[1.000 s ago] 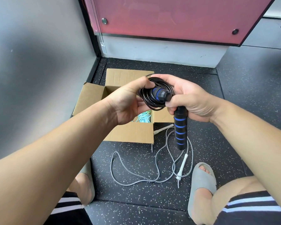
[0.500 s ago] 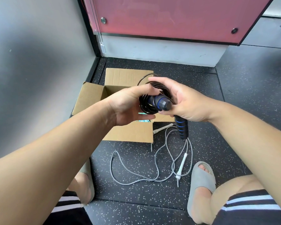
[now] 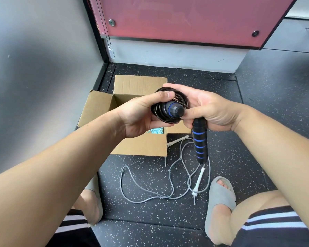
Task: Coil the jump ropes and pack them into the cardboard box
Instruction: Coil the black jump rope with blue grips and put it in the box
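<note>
We find the black jump rope (image 3: pixel 156 112) coiled and held above the open cardboard box (image 3: pixel 141 147). The left hand (image 3: pixel 141 116) grips the coil, thumb on top and fingers curled beneath. One black-and-blue handle (image 3: pixel 175 109) sits in the middle of the coil, its end toward the camera. The right hand (image 3: pixel 210 111) curls round the top of the second handle (image 3: pixel 200 145), which hangs downward. A teal rope (image 3: pixel 156 131) lies inside the box. A grey rope (image 3: pixel 198 181) lies loose on the floor (image 3: pixel 257 104), just beside the box.
</note>
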